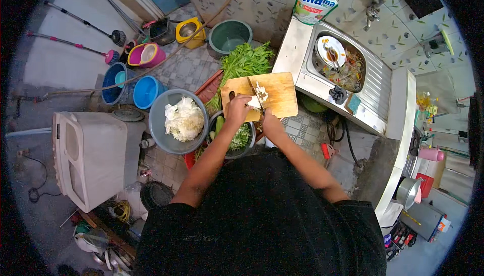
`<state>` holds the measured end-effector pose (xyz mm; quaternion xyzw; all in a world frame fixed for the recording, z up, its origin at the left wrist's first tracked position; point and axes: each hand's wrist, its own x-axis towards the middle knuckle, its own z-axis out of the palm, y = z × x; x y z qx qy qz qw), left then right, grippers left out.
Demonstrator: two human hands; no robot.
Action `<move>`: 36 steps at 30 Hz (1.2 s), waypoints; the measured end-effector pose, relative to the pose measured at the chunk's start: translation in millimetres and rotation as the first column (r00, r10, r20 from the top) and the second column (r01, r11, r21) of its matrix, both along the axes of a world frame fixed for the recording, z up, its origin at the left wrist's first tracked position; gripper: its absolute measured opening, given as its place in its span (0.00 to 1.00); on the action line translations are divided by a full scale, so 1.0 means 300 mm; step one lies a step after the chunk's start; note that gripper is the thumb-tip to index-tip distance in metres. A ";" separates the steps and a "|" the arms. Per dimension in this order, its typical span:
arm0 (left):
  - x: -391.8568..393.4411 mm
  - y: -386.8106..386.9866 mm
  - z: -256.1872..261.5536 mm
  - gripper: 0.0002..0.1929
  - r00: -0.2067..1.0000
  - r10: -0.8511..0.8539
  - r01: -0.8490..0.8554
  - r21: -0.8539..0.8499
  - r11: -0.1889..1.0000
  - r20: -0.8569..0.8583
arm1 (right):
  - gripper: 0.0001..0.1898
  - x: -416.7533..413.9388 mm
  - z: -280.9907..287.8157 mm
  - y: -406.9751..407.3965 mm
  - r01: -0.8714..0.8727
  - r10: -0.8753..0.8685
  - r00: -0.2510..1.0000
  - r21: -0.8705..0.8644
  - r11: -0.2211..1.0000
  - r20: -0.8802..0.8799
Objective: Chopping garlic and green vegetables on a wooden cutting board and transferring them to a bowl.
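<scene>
A wooden cutting board lies before me, tilted a little in the view. My left hand presses a piece of white food, perhaps cabbage or mushroom, against it. The handle of a knife is in my right hand, its blade across the board beside that piece. Small white cut pieces lie on the far side of the blade. Below the board, partly hidden by my left arm, a bowl holds chopped greens and a cucumber. A grey basin with pale leafy vegetables stands to the left.
Leafy green stalks lie beyond the board, near a green tub. Blue buckets stand at the left. On the right, a steel sink holds dirty dishes, with a sponge at its edge. A hose crosses the back.
</scene>
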<state>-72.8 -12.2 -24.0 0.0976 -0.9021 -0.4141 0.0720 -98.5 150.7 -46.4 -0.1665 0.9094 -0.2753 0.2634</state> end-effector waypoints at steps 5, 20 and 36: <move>0.007 -0.002 0.013 0.16 1.000 -0.003 0.003 -0.025 1.000 -0.007 | 0.15 -0.077 0.077 0.031 -0.080 0.075 0.996 -0.094 0.992 -0.056; 0.024 0.057 0.005 0.18 0.992 0.126 -0.127 -0.088 0.988 -0.011 | 0.16 -0.064 0.258 0.038 -0.163 0.162 0.987 0.103 0.981 0.018; 0.008 0.039 -0.001 0.18 0.991 0.127 -0.124 -0.054 0.991 0.043 | 0.17 -0.050 0.378 0.068 -0.185 0.170 0.977 0.116 0.976 0.127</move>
